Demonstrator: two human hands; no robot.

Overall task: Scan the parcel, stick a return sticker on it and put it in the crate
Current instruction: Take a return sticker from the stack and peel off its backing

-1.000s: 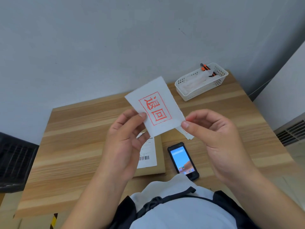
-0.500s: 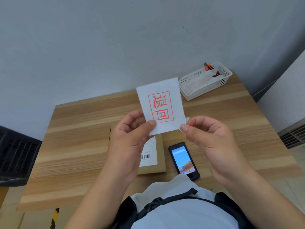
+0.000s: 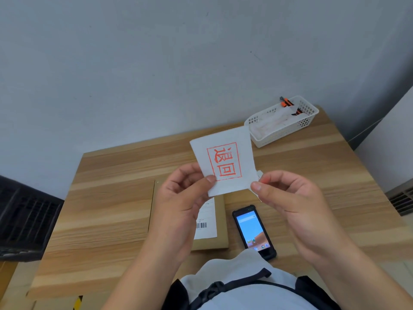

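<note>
I hold a white return sticker (image 3: 225, 162) with a red stamped frame up in front of me, above the table. My left hand (image 3: 181, 204) pinches its lower left edge between thumb and fingers. My right hand (image 3: 290, 200) pinches its lower right corner, where a bit of backing paper sticks out. Below my hands lies the flat brown cardboard parcel (image 3: 220, 220) with a white barcode label (image 3: 206, 222), mostly hidden by my left hand. The black handheld scanner (image 3: 253, 231), screen lit, lies just right of the parcel.
A white perforated basket (image 3: 283, 124) with white sheets and an orange-black cutter stands at the table's back right. A dark crate (image 3: 24, 218) sits off the wooden table's (image 3: 107, 198) left side. A wall rises right behind the table.
The sticker has turned from tilted left to nearly upright and shifted right. Both hands have stayed on its lower edge, and the view has shifted slightly.
</note>
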